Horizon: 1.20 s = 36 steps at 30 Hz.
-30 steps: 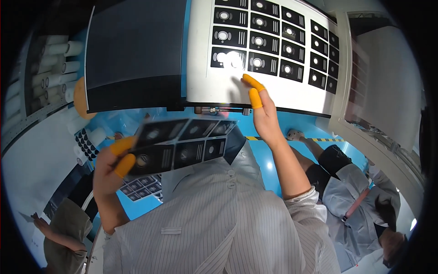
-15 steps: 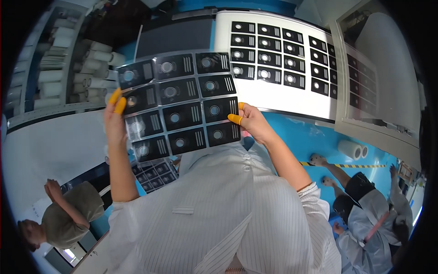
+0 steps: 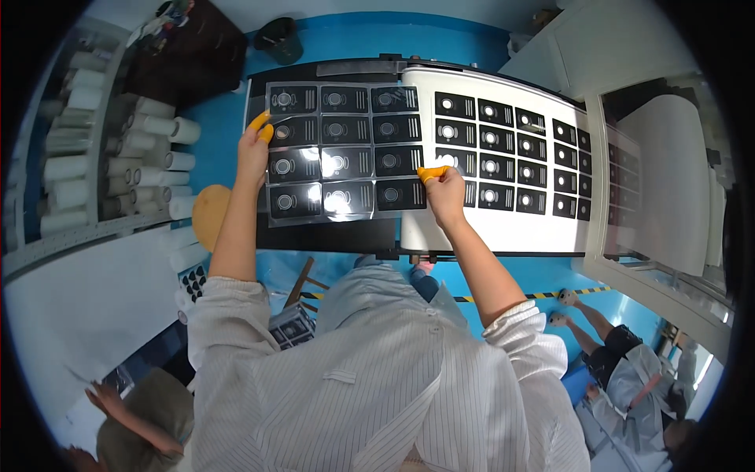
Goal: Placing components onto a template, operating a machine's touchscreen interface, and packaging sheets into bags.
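Between my two hands is a clear plastic sheet (image 3: 346,153) printed with rows of black panels, each with a round spot and pale bars. My left hand (image 3: 253,149) pinches its left edge, and my right hand (image 3: 444,193) pinches its right edge. Yellow finger cots cover some fingertips on both hands. The sheet is held over the dark part (image 3: 346,236) of a long table; whether it touches that surface I cannot tell. Right of it, similar black panels (image 3: 497,167) lie in rows on the white, lit surface (image 3: 503,228).
A machine housing (image 3: 653,181) stands at the table's right end. Shelves of white rolls (image 3: 145,149) line the left. One person (image 3: 145,417) is at lower left, another (image 3: 629,370) at lower right. A round stool (image 3: 211,216) and black bin (image 3: 279,41) stand nearby.
Both hands have carried the sheet away from my body, out over the dark table part, and it now appears straighter and smaller. The view has shifted, showing more floor beyond the table.
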Motion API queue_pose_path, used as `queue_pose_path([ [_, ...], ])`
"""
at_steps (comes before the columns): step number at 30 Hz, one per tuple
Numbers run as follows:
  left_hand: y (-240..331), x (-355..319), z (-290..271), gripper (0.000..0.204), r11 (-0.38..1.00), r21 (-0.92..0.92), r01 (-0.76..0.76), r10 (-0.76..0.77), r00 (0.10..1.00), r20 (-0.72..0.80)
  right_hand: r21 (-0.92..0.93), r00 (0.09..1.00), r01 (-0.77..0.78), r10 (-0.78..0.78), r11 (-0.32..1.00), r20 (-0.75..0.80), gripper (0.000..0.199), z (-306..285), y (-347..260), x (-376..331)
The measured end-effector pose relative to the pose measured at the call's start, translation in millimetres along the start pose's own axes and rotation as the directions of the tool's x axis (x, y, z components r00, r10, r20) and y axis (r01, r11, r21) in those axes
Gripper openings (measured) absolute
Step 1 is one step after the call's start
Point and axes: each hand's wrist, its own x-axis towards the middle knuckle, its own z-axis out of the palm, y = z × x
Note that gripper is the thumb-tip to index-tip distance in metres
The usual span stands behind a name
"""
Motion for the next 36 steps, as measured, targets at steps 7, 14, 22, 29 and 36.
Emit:
queue_pose_path([
  [7,-9,42,14,0.042,0.986,0.025,0.163,-0.164,0.986,0.042,-0.278,0.992,0.031,-0.064,0.960,-0.107,0.012,21,-4,4],
  [14,-20,45,12,0.039,0.987,-0.041,0.157,-0.152,0.982,0.114,-0.398,0.992,0.003,-0.051,0.917,-0.112,0.013,22,-18,2],
  [22,-32,52,11,0.036,0.967,0.180,0.182,-0.189,0.982,0.024,-0.457,0.993,0.031,-0.077,0.889,-0.083,0.013,27,-9,1],
  [29,-55,57,6,0.028,0.897,0.441,-0.027,0.049,0.998,-0.037,-0.562,0.975,0.138,-0.211,0.815,-0.065,0.014,28,-9,-4],
  [36,-84,64,-4,0.018,0.946,0.304,-0.118,0.143,0.988,-0.062,-0.598,0.948,0.215,-0.311,0.773,-0.061,0.015,33,-3,-14],
])
